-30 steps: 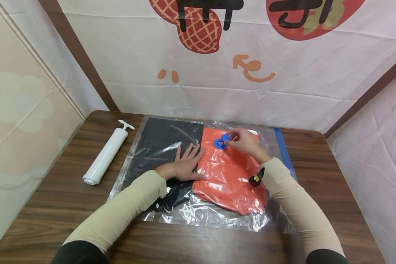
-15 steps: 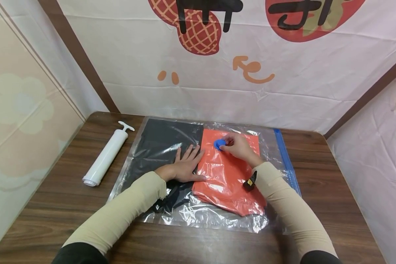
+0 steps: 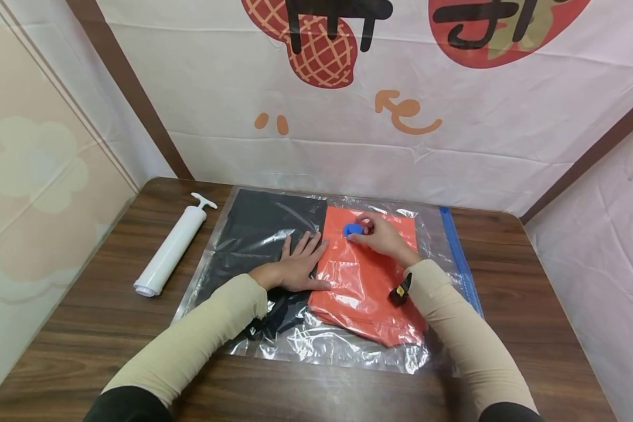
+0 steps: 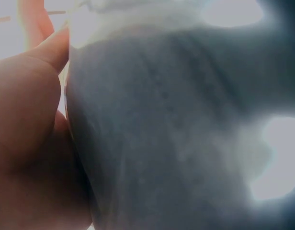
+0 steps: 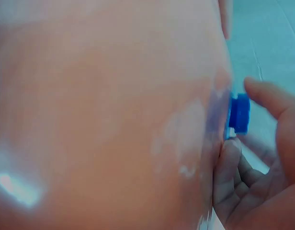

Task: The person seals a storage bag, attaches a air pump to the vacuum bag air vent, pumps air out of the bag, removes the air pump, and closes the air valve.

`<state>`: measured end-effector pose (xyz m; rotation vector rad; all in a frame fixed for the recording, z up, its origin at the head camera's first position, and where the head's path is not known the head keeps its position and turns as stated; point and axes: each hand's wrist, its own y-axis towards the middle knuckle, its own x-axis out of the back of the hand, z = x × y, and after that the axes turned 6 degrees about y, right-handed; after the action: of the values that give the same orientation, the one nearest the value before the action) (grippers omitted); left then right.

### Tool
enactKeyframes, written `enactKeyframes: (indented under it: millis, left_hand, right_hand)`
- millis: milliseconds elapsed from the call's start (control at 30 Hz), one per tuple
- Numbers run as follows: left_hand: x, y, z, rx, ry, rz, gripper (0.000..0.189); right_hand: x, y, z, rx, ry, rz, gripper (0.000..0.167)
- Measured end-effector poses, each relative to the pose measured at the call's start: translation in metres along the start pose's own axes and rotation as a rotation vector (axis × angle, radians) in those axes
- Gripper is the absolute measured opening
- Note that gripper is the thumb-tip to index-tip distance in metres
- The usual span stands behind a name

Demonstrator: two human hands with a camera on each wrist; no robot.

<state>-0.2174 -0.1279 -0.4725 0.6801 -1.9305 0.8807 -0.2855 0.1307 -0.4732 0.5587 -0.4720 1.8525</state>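
A clear vacuum storage bag (image 3: pixel 358 360) lies flat with folded black fabric (image 3: pixel 271 214) on its left and folded orange fabric (image 3: pixel 366 278) on its right. My left hand (image 3: pixel 299 271) rests on the bag with fingers spread, across the border of the two fabrics. On the bag's upper part, over the orange fabric, sits a round blue valve cap (image 3: pixel 353 230). My right hand (image 3: pixel 384 235) has its thumb and curled fingers at the cap's edge. In the right wrist view the cap (image 5: pixel 241 114) sits on the valve base, between thumb and a fingertip.
A white hand pump (image 3: pixel 171 251) with a T-shaped handle lies left of the bag on the wooden table (image 3: pixel 533 305). The bag's blue zip edge (image 3: pixel 460 258) runs along its right side. A printed cloth wall (image 3: pixel 316 155) stands behind the table.
My right hand has swung the blue cap left from beside the valve onto it, and its fingers have since shifted slightly at the cap's edge. My left hand has stayed in place.
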Motion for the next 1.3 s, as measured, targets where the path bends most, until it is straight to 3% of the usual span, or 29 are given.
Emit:
enactKeyframes:
  millis: [133,267,633,800,933,1167,1300]
  left_hand:
    - [-0.006,0.005,0.006,-0.011,-0.025,-0.015,0.109]
    - [-0.009,0.009,0.01,-0.006,-0.028,-0.01,0.109]
    - [-0.001,0.002,0.001,0.004,-0.008,0.006,0.106]
    - [0.005,-0.002,-0.004,0.014,0.036,0.017,0.104]
    - [0.006,-0.003,-0.005,0.017,0.04,0.017,0.105]
    - [0.005,-0.001,-0.004,0.027,0.043,0.021,0.105]
    - [0.004,-0.001,-0.004,0.031,0.046,0.021,0.105]
  right_hand:
    - [0.007,0.0,-0.002,-0.032,0.146,0.076,0.047]
    - [0.009,0.0,-0.004,-0.077,0.194,0.103,0.043]
    - [0.004,0.006,-0.006,-0.077,0.195,0.012,0.033]
    - [0.01,0.008,-0.009,-0.046,0.221,0.109,0.047]
    - [0.014,0.008,-0.011,-0.02,0.247,0.174,0.045]
    - [0.009,0.007,-0.009,-0.001,0.159,0.075,0.028]
    - [0.006,0.009,-0.01,0.019,0.13,0.044,0.031]
